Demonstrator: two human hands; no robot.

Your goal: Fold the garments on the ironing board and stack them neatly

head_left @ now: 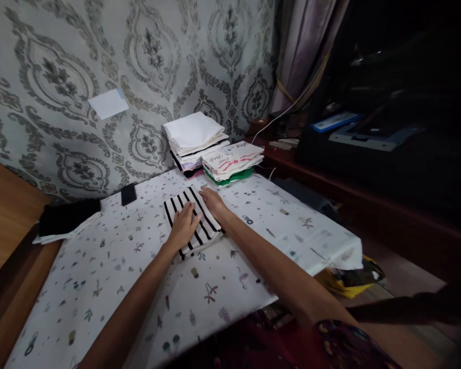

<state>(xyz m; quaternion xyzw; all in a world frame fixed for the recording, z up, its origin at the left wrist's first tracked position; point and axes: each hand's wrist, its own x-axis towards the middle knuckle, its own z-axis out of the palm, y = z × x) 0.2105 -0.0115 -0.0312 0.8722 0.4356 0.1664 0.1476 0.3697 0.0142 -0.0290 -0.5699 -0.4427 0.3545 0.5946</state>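
A folded white cloth garment with black stripes [190,241] lies flat on the covered table. My left hand [184,224] rests on top of it, palm down with the fingers stretched out. Along its right edge is my right hand [214,204], fingers extended toward the far corner and touching the cloth's side; their undersides are hidden. Just beyond my right hand stands a short stack of folded clothes [234,160], with a printed white piece on top and a green one at the bottom. Behind it rises a taller stack of folded clothes [195,134], mostly white.
A white patterned tablecloth [130,266] covers the table. A black phone [128,195] lies near the wall. Black and white folded cloth [69,218] sits at the left edge. To the right are a dark wooden cabinet [330,189] and a yellow bag [346,287] below table height.
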